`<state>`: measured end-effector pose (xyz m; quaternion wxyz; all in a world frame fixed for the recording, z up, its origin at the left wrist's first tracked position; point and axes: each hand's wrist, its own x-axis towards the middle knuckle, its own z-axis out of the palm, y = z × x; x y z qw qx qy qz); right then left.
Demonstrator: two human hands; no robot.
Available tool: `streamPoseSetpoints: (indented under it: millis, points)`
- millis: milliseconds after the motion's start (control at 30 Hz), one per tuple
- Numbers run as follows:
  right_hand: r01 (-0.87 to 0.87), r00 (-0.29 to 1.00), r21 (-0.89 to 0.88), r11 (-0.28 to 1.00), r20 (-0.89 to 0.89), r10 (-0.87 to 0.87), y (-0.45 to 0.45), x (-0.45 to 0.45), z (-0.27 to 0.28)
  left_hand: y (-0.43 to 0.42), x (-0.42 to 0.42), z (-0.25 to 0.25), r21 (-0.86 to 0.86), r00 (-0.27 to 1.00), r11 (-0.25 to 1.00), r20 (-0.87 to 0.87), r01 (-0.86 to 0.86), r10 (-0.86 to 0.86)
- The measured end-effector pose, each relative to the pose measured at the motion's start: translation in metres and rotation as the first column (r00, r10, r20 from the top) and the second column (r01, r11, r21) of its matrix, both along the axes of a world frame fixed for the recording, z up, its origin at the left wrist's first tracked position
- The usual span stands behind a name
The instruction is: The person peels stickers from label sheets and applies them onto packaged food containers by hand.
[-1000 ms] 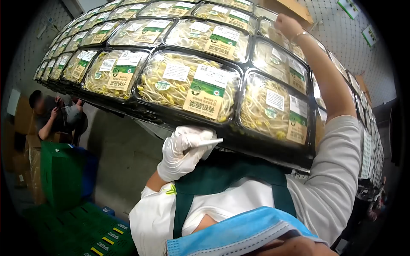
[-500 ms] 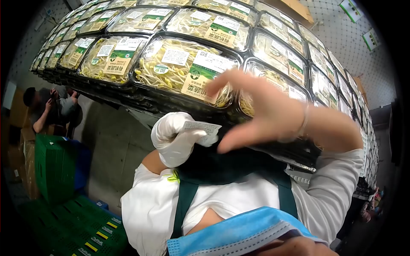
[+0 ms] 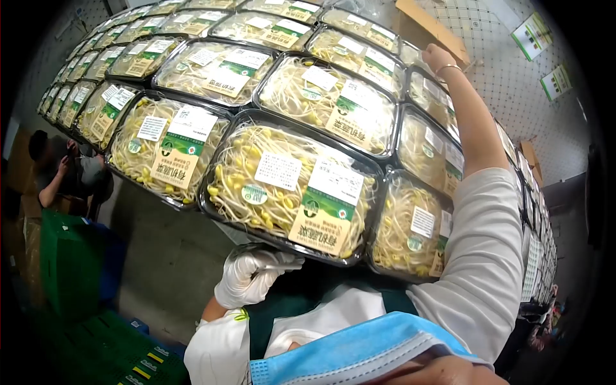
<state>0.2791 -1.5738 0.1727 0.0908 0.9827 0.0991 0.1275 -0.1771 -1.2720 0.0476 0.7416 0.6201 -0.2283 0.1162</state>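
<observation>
My left hand (image 3: 247, 276), in a white glove, is closed on a stack of printed labels (image 3: 282, 265), seen nearly edge-on. It is just below the front edge of a clear-lidded tray of bean sprouts (image 3: 240, 205). My right hand (image 3: 440, 59), bare with a band at the wrist, reaches to the far right over the trays. Its fingers are curled near a back tray (image 3: 412, 56); what they hold, if anything, is hidden. The nearest trays each carry a green and tan label and a small white printed label.
Many more sprout trays (image 3: 144, 59) spread left, back and right. A cardboard box (image 3: 433, 29) stands behind them. Green crates (image 3: 70, 263) are at the lower left, near a seated person (image 3: 61, 170). Printed sheets (image 3: 531, 37) lie on the patterned surface at upper right.
My right hand has moved from over the front trays to the far right back. My left hand has lowered slightly, still holding the labels. The trays now appear nearer and lower in view.
</observation>
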Motion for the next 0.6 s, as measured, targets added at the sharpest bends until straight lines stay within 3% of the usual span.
streamPoseSetpoints:
  millis: [33, 67, 133, 200, 267, 300, 333, 400, 433, 467, 500, 533, 567, 600]
  points:
    - [0.013, 1.0, -0.063, 0.998, -0.025, -0.014, 0.004, -0.002, -0.007, 0.01, -0.001, -0.002, 0.158, 0.999, 0.987, -0.051, 0.013, -0.005]
    - [0.024, 0.998, -0.127, 0.992, -0.052, -0.031, 0.005, -0.006, -0.01, 0.007, 0.0, -0.004, 0.15, 0.997, 0.989, -0.074, 0.02, -0.009]
    - [0.093, 0.984, -0.202, 0.975, -0.132, -0.121, 0.008, -0.011, -0.004, -0.002, -0.003, -0.008, -0.115, 0.987, 0.993, -0.159, 0.018, -0.037]
    - [0.247, 0.957, -0.162, 0.955, -0.112, -0.267, 0.009, -0.024, -0.001, 0.002, -0.003, -0.009, -0.021, 0.99, 0.997, -0.122, 0.074, -0.076]
    - [0.29, 0.949, 0.01, 0.957, -0.129, -0.286, -0.003, -0.014, -0.008, 0.001, -0.004, -0.007, -0.121, 0.976, 0.978, -0.119, 0.169, -0.183]
    - [0.284, 0.951, -0.056, 0.957, -0.108, -0.289, -0.01, -0.015, -0.008, 0.0, -0.005, -0.012, -0.236, 0.957, 0.942, -0.102, 0.24, -0.27]
    - [0.24, 0.971, -0.081, 0.967, 0.034, -0.238, -0.022, -0.007, -0.012, -0.002, -0.004, -0.015, -0.232, 0.956, 0.931, -0.019, 0.28, -0.293]
    - [0.085, 0.996, -0.133, 0.987, 0.005, -0.085, -0.024, -0.01, 0.003, -0.017, -0.013, -0.009, -0.213, 0.951, 0.944, -0.13, 0.25, -0.281]
    - [-0.082, 0.994, 0.041, 0.996, -0.065, 0.085, -0.018, -0.029, 0.015, -0.026, -0.013, -0.009, -0.218, 0.952, 0.936, -0.072, 0.277, -0.298]
    - [-0.232, 0.961, 0.223, 0.947, -0.101, 0.259, -0.002, -0.061, 0.03, -0.033, -0.015, -0.001, -0.226, 0.931, 0.926, -0.14, 0.302, -0.338]
    - [-0.318, 0.92, 0.51, 0.799, -0.037, 0.39, 0.024, -0.129, 0.04, -0.042, -0.017, 0.001, -0.241, 0.935, 0.922, -0.111, 0.302, -0.335]
    - [-0.399, 0.83, 0.597, 0.696, -0.088, 0.551, 0.039, -0.187, 0.052, -0.053, -0.018, 0.003, -0.255, 0.939, 0.918, -0.08, 0.304, -0.334]
    - [-0.517, 0.712, 0.561, 0.646, -0.137, 0.689, 0.04, -0.239, 0.055, -0.07, -0.022, 0.006, -0.414, 0.934, 0.863, -0.073, 0.29, -0.349]
    - [-0.622, 0.572, 0.53, 0.577, -0.196, 0.797, 0.035, -0.288, 0.052, -0.086, -0.028, 0.012, -0.46, 0.923, 0.856, -0.17, 0.237, -0.347]
